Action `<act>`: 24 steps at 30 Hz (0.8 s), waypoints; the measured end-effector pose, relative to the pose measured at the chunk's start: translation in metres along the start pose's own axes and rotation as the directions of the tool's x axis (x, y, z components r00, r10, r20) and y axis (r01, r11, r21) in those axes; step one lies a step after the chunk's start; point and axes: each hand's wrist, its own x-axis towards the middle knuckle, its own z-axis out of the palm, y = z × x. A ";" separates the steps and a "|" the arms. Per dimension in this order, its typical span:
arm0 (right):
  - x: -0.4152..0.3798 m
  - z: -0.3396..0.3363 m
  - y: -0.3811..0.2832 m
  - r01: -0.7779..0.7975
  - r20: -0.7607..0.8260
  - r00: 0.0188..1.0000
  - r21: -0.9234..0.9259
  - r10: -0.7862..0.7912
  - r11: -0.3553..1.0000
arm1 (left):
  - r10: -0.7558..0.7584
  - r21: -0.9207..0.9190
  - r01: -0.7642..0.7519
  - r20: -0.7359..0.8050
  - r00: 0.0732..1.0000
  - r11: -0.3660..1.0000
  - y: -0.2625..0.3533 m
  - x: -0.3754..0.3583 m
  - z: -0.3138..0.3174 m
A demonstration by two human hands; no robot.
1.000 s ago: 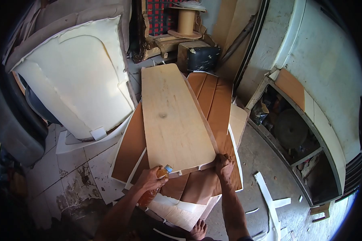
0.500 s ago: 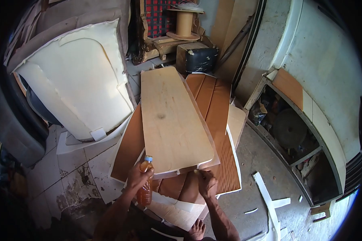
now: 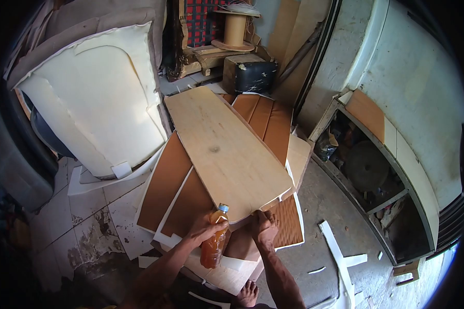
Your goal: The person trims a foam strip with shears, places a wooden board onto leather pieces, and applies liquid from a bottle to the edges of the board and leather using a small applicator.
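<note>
My left hand [image 3: 210, 227] is wrapped round the upper part of a clear plastic bottle [image 3: 212, 251] with a blue cap and amber liquid inside. The bottle stands nearly upright just in front of the near edge of a pale wooden board [image 3: 227, 149]. At that same edge, further right, my right hand [image 3: 265, 226] is closed, its fingertips against the board's underside or rim. What it grips there is hidden. Beneath the board lie brown padded panels [image 3: 165, 180] with white edges, some stitched in lines.
A white foam-covered seat piece [image 3: 95, 98] leans at the left. Behind are a spool [image 3: 234, 31] and a black-fronted box [image 3: 255, 77]. To the right stands an open metal-framed cabinet [image 3: 368, 165]. White scrap strips [image 3: 340, 262] lie on the floor near my bare foot [image 3: 247, 293].
The board has turned, its near end swinging right and its far end slightly left. My left hand has carried the bottle to the right, closer to my right hand.
</note>
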 end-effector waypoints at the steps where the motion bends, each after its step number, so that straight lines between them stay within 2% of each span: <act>1: -0.003 0.011 0.008 0.122 -0.048 0.990 -0.137 -0.129 0.983 | -0.022 -0.050 0.022 -0.008 1.000 0.999 0.004 -0.001 0.000; 2: -0.010 0.029 0.023 0.094 0.071 0.994 -0.088 -0.088 0.992 | -0.044 -0.098 0.042 -0.016 0.999 0.994 0.007 0.000 0.000; 5: -0.022 0.033 0.015 0.047 0.076 0.996 -0.032 -0.045 0.998 | -0.029 -0.154 0.024 -0.028 0.999 0.988 0.001 0.005 -0.003; 6: -0.026 0.031 0.017 0.175 0.005 0.985 -0.002 -0.175 0.985 | -0.032 -0.156 0.027 -0.025 0.999 0.987 -0.006 0.007 -0.003; 7: -0.037 0.031 0.014 0.169 0.007 0.986 -0.006 -0.169 0.986 | -0.039 -0.176 0.036 -0.015 0.999 0.984 -0.014 0.010 -0.004; 9: -0.044 0.024 -0.009 0.080 0.092 0.991 0.147 -0.094 0.986 | -0.031 -0.194 0.030 -0.001 1.000 0.981 -0.013 0.015 -0.001; 10: -0.042 0.022 -0.006 0.273 0.099 0.952 0.145 -0.288 0.951 | -0.029 -0.216 0.027 -0.006 1.000 0.976 -0.010 0.014 -0.001; 11: -0.038 0.024 0.003 0.273 0.098 0.952 0.151 -0.289 0.950 | -0.033 -0.236 0.029 -0.015 0.999 0.971 -0.008 0.010 -0.002; 13: -0.037 0.029 0.027 0.235 -0.054 0.970 -0.068 -0.238 0.970 | -0.048 -0.227 0.043 -0.015 0.999 0.973 0.002 0.005 -0.004; 14: -0.018 0.011 0.008 0.006 -0.006 1.000 -0.117 -0.007 0.993 | -0.054 -0.217 0.052 -0.004 0.999 0.975 0.004 0.002 -0.004; 15: -0.006 0.006 0.007 -0.038 0.026 0.999 -0.182 0.043 0.983 | -0.054 -0.213 0.051 -0.004 0.999 0.976 0.002 0.003 -0.004; 17: -0.009 0.024 0.015 0.037 0.022 0.999 -0.180 -0.033 0.983 | -0.007 -0.163 0.003 -0.022 1.000 0.987 -0.005 0.005 -0.003; 19: -0.030 0.040 0.032 0.260 0.031 0.965 0.020 -0.261 0.965 | -0.008 -0.143 0.006 -0.014 1.000 0.990 -0.005 0.004 -0.003; 20: -0.051 0.068 0.041 0.207 0.086 0.975 -0.001 -0.206 0.978 | -0.017 -0.124 0.016 -0.008 1.000 0.992 -0.005 0.004 -0.003; 21: -0.049 0.052 0.019 0.244 0.224 0.940 0.081 -0.256 0.966 | -0.016 -0.130 0.014 -0.010 1.000 0.991 -0.005 0.003 -0.004; 23: -0.034 -0.017 -0.044 0.085 0.390 0.905 0.229 -0.171 0.970 | 0.035 0.037 -0.035 -0.018 0.999 0.999 -0.005 0.001 -0.008; 24: -0.032 -0.023 -0.047 0.084 0.393 0.903 0.231 -0.172 0.969 | 0.032 0.037 -0.031 -0.021 0.999 0.999 -0.001 -0.002 -0.009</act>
